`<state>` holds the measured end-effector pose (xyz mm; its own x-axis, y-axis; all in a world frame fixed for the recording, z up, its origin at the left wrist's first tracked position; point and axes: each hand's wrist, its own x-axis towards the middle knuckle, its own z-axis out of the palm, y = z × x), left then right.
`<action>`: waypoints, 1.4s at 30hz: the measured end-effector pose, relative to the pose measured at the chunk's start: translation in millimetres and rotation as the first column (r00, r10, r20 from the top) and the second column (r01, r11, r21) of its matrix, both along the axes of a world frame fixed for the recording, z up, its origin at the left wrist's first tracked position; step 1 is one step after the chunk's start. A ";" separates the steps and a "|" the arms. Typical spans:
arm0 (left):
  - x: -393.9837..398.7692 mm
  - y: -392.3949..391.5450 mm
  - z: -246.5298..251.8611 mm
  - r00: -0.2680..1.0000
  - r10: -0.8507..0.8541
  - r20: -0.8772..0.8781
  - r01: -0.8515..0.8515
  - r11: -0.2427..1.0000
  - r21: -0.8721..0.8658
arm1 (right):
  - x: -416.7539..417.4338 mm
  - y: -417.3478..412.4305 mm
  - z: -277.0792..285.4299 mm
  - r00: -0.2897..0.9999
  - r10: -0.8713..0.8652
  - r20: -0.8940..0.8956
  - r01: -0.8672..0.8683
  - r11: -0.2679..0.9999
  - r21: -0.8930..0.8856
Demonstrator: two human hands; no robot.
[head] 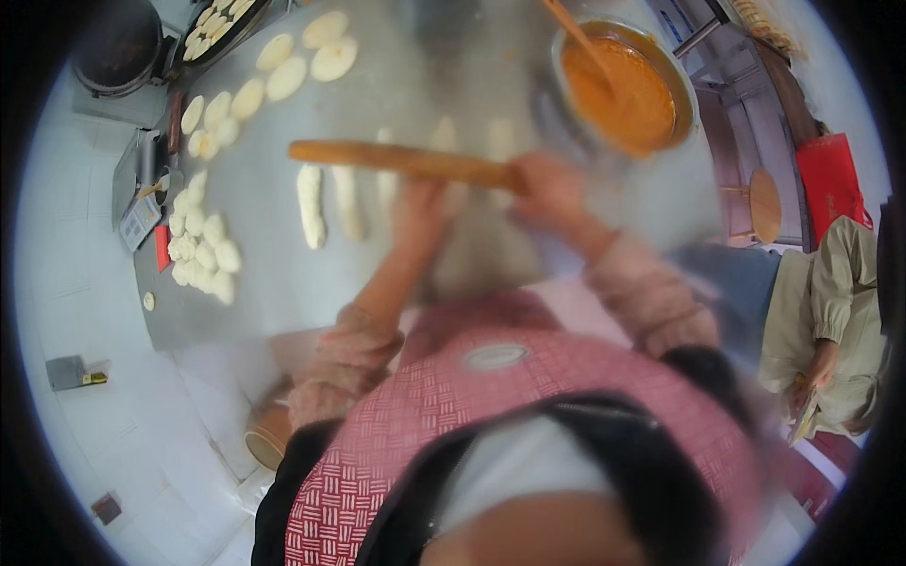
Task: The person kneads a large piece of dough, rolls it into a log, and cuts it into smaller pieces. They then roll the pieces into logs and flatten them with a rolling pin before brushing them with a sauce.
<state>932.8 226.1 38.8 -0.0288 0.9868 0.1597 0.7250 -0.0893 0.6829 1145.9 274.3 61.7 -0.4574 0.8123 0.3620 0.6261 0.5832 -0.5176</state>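
A wooden rolling pin [354, 154] spans the area before me, blurred by motion. My right hand [548, 187] is closed around its right end. My left hand [423, 201] is at the pin's middle; its fingers are blurred and partly hidden, so its grip is unclear. Below the pin's left end lies a long strip of dough [311, 206] on the metal worktop [269, 304]. More blurred dough strips [348, 201] lie in a row to its right, partly behind the pin and hands.
A metal bowl [690, 106] of orange-red paste [637, 85] holds a wooden utensil, back right. Flattened dough rounds [287, 78] and piled dough pieces [205, 247] lie on the left. A round pan [244, 35] stands back left. A person [835, 304] is at the right.
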 end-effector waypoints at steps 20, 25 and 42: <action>58.0 90.5 -55.0 0.984 -0.048 -0.170 0.042 0.998 -0.036 | -14.7 -90.1 29.7 0.946 -0.017 -0.323 -0.035 0.988 -0.154; 59.3 88.6 -54.9 0.981 -0.056 -0.183 0.049 0.998 -0.041 | -15.9 -87.5 32.1 0.944 0.007 -0.330 -0.054 0.990 -0.134; -46.2 73.5 24.1 0.087 0.167 0.982 -0.010 0.986 -0.167 | -13.0 -97.9 49.5 0.929 -0.059 -0.365 -0.016 0.980 -0.197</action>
